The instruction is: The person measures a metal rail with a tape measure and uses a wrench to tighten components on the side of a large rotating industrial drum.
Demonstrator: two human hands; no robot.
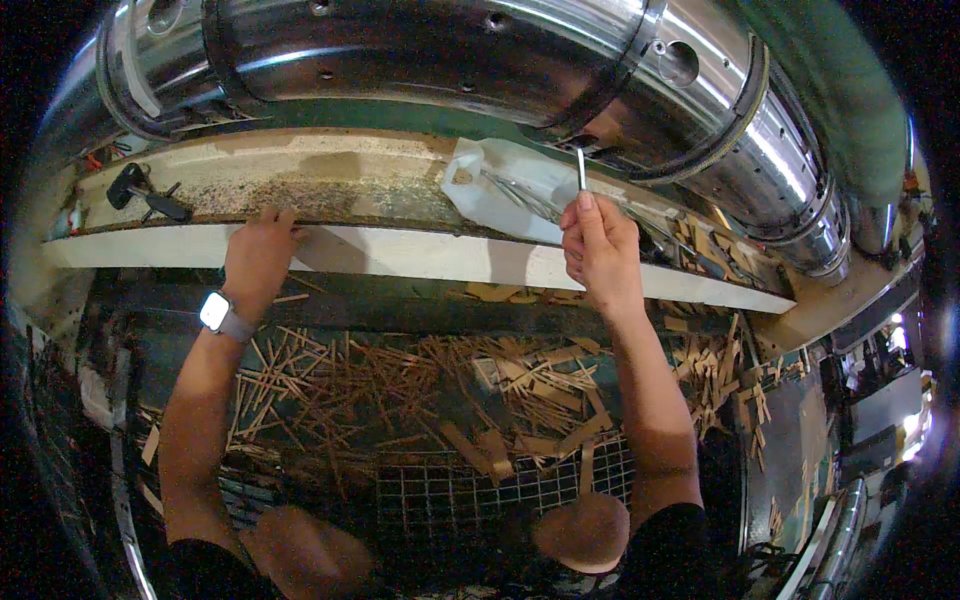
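My right hand is closed around a slim, shiny metal rod, thumb pressed along it. The rod points up toward a dark opening on the underside of the big metal cylinder; whether it touches cannot be told. Below and left of it, a cut-open white plastic container holds several thin metal rods. My left hand, with a watch at the wrist, rests on the pale front board of a wooden trough. Its fingers are slightly bent, fingertips over the edge, with nothing seen in them.
Black-handled tools lie at the trough's left end. More tools and cardboard bits fill its right end. Below, cardboard strips are heaped above a metal grating. Another metal cylinder stands at the right.
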